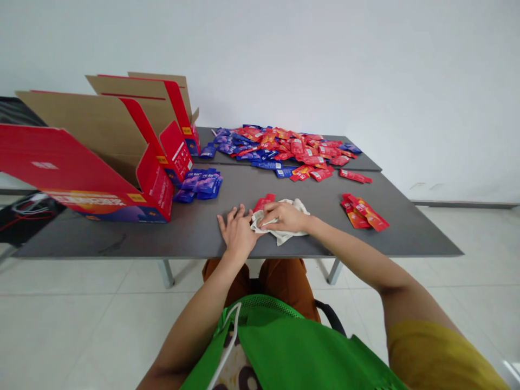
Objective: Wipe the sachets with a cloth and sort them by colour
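My right hand [286, 216] is closed on a crumpled white cloth [298, 207], pressed down near the table's front edge. Partly under the cloth and that hand lies a red packet [264, 202]; its near part is hidden. My left hand [238, 233] rests on the table just left of the cloth, fingers apart, with its thumb side close to the cloth edge. Whether the left thumb touches the packet is hidden. A small stack of blue packets [202, 183] sits beyond my left hand, and a few red packets [363, 211] lie right of my right hand.
Open red cardboard boxes [158, 192] stand along the left of the dark grey table [320, 199]. A large heap of red and blue packets [280, 145] spreads across the back. One red packet [355, 176] lies by itself on the right. A white wall [325, 65] rises behind.
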`<state>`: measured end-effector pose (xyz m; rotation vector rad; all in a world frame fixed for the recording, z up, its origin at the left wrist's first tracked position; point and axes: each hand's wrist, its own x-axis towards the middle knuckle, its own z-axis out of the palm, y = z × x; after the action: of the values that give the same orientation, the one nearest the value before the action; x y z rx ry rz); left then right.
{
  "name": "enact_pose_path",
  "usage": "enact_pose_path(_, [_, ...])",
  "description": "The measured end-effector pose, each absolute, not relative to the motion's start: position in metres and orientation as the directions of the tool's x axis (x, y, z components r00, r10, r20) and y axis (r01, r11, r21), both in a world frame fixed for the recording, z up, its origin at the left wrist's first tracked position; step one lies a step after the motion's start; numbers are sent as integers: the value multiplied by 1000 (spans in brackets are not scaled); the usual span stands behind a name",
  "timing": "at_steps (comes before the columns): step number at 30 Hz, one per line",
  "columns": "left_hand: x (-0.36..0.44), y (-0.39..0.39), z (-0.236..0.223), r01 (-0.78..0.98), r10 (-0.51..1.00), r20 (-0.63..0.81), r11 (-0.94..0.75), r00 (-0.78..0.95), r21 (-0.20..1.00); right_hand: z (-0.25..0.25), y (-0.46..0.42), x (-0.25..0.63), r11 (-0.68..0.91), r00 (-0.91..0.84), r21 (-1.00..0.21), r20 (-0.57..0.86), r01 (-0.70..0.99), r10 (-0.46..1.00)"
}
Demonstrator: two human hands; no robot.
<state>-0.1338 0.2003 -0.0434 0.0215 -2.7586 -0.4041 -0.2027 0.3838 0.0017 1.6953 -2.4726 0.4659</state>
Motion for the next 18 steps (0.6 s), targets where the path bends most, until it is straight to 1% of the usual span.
enact_pose_path(2, [-135, 201, -41, 23, -71, 324, 961, -943, 277, -6, 385, -207, 388, -425, -179, 278, -904, -861])
enact_pose_path(4, [-137, 202, -37, 10, -77, 299, 960, -951, 279, -10, 392, -219, 501, -515, -131, 314, -856, -798])
enact_pose_path(8, [-137, 210, -31, -35, -100, 223, 960, -970, 278, -9, 409, -248, 770, -724, -32, 366, -638, -584])
enact_pose_path(10, [-134, 217, -30, -47, -100, 209, 968, -973, 248, -7, 415, -255, 846, -788, 6, 362, -533, -498])
enact_pose_path(12, [-130, 225, -32, -43, -90, 231, 978, -969, 203, -4, 418, -256, 870, -804, 57, 356, -490, -476])
enact_pose_path(15, [-124, 236, -37, -44, -83, 296, 989, -952, 139, -2, 416, -248, 851, -781, 149, 343, -504, -522])
enact_pose_path(16, [-123, 238, -39, -46, -83, 314, 991, -946, 124, -2, 415, -244, 843, -773, 164, 340, -512, -535])
enact_pose_path(18, [-122, 237, -41, -34, -73, 353, 993, -933, 116, -5, 413, -236, 837, -764, 156, 347, -525, -544])
